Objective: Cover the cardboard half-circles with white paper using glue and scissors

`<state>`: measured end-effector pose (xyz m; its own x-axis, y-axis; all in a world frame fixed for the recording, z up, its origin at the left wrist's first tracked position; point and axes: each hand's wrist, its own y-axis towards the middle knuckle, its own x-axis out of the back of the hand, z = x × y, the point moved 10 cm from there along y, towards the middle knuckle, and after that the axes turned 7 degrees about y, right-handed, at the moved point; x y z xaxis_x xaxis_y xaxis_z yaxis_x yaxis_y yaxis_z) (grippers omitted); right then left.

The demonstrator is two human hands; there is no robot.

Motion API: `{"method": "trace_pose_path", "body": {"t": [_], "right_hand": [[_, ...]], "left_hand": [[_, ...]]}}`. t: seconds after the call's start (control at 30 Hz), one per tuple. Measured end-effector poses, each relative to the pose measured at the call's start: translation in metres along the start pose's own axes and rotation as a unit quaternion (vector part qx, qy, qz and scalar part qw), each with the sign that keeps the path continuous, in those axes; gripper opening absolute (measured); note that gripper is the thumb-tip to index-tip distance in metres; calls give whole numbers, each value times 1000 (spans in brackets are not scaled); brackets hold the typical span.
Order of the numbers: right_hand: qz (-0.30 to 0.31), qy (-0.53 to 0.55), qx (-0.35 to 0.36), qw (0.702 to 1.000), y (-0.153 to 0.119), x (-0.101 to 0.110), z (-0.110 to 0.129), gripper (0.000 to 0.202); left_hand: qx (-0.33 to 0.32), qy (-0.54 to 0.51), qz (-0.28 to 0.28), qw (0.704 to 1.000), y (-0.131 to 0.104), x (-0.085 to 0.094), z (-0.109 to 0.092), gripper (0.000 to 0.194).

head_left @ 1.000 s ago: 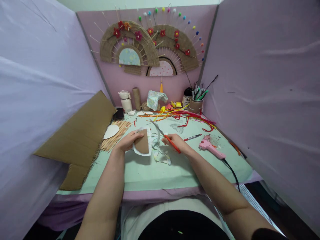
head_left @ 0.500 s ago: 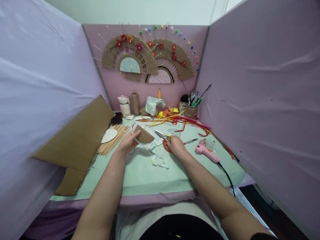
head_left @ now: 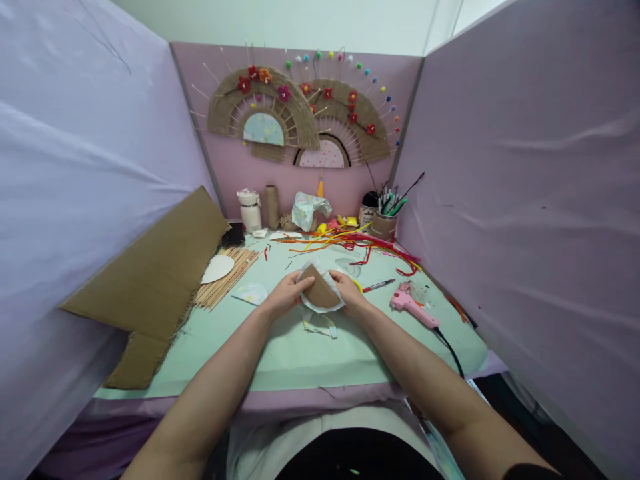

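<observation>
A brown cardboard half-circle with a pale fabric border is held up over the middle of the table, tilted. My left hand grips its left side, thumb on the bare cardboard. At its right edge, the fingers of my right hand close on the fabric border, fingertips partly hidden behind it. A yellow scissors handle peeks out beside my right hand; the rest is hidden. Thin fabric scraps lie just below the half-circle. To the left rests a patterned half-circle.
On the right lie a pink glue gun with a black cord and a pen. Wooden sticks and a big cardboard sheet are at left. Colourful pipe cleaners, a bottle and a tool can stand behind.
My right hand has let go of the scissors and moved onto the half-circle's right edge. My left hand has carried the half-circle to the right and turned it.
</observation>
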<state>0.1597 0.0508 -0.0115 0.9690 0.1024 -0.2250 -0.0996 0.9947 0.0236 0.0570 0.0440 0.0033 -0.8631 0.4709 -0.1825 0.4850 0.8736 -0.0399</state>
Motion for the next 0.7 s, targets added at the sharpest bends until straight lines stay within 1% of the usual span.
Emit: {"method": "trace_pose_path", "body": {"t": [0.07,0.1,0.2,0.3,0.4,0.5,0.63,0.7], "right_hand": [[-12,-1,20,1000,-1,0,5,38],[-18,-17,39,999,-2,1,10,38],[-24,-116,105,987,-6,2,26,38],[-18,-236,165,958,-13,-3,38,35],[-9,-326,210,922,-19,-10,42,31],[-7,-370,224,902,-20,-12,41,30],[-5,-398,223,890,-20,-12,38,31],[-2,-413,221,883,-21,-14,37,30]], "left_hand": [[-7,13,-18,1000,1,3,0,42],[-11,21,-26,999,2,5,0,42],[-27,42,-40,998,4,10,-1,41],[-46,66,-44,996,7,14,0,40],[-47,84,-49,994,8,18,3,40],[-36,88,-51,994,9,19,6,42],[-25,72,-38,996,8,14,6,43],[-15,72,-42,996,7,13,8,43]]}}
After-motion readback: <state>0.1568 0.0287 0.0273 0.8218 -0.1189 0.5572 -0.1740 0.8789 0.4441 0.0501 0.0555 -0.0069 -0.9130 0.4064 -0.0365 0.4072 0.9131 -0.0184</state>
